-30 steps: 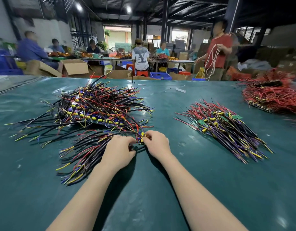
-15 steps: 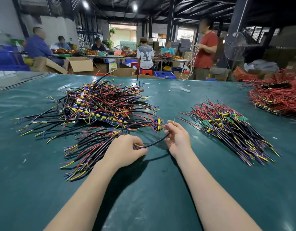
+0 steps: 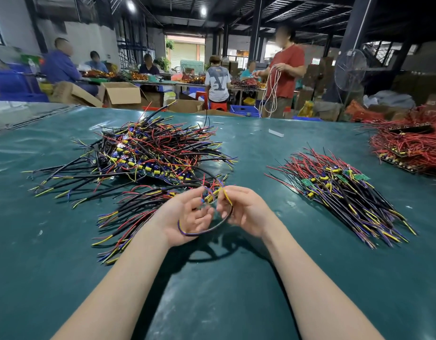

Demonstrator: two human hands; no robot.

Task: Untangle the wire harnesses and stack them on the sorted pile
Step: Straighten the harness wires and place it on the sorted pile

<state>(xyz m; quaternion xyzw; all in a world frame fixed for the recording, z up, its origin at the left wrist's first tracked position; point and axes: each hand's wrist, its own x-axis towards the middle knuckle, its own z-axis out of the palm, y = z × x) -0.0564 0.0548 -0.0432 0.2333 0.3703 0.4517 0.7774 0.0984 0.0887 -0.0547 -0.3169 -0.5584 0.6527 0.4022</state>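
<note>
One wire harness (image 3: 213, 196), with a yellow component and black, red, yellow and purple wires, is lifted above the green table (image 3: 224, 290) between both hands. My left hand (image 3: 187, 217), palm up, holds its looping black cable. My right hand (image 3: 246, 209) pinches its yellow wire end. A big tangled heap (image 3: 148, 153) lies at the left. A smaller bundle (image 3: 128, 217) lies just left of my left hand. The sorted pile (image 3: 342, 190) lies fanned out at the right.
A heap of red-wired boards (image 3: 413, 146) sits at the far right edge. A small white piece (image 3: 275, 133) lies on the far part of the table. Beyond the table are cardboard boxes (image 3: 121, 93), a standing fan (image 3: 350, 69) and several people at other benches.
Both hands have risen off the table and turned palm up, lifting one harness clear of the bundle. Its black cable now curves in a loop under my hands.
</note>
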